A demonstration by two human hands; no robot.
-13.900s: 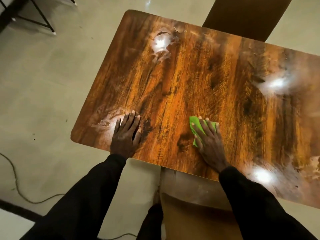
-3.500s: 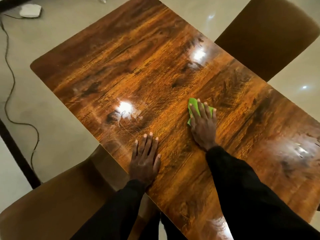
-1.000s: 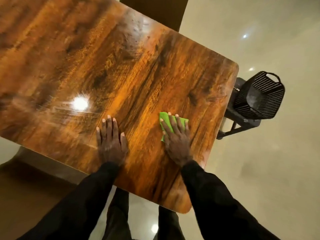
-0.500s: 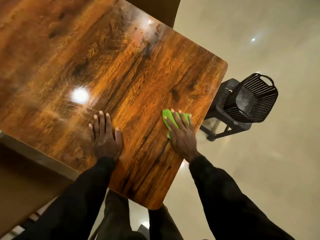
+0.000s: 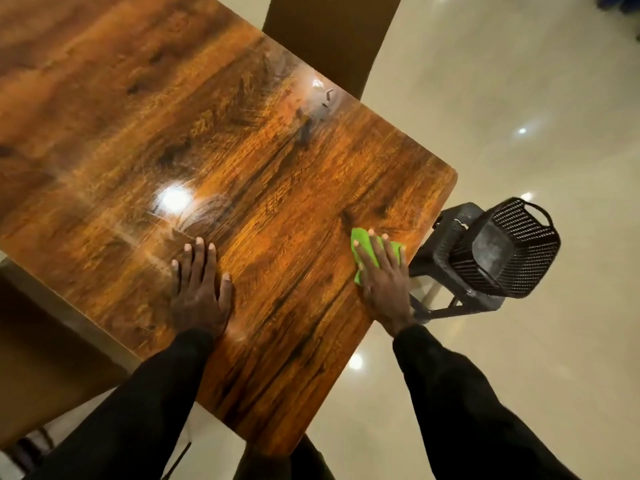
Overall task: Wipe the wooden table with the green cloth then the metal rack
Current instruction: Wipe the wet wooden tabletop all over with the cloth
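A glossy wooden table (image 5: 242, 161) fills the left and middle of the head view. My right hand (image 5: 384, 282) lies flat with straight fingers on the folded green cloth (image 5: 362, 242), pressing it onto the table close to the right edge. My left hand (image 5: 201, 289) rests flat on the wood nearer the front edge, fingers straight, holding nothing. A black metal mesh rack (image 5: 505, 251) sits on a low black stool (image 5: 446, 237) just beyond the table's right edge, to the right of the cloth.
A brown chair back (image 5: 332, 32) stands at the far side of the table and another brown seat (image 5: 41, 368) at the lower left. Shiny beige floor (image 5: 536, 358) spreads to the right and below. Wet streaks show on the table near the far edge.
My right hand has slid the cloth rightward to the table's right edge. The left hand has stayed flat on the wood. The view has shifted toward the rack.
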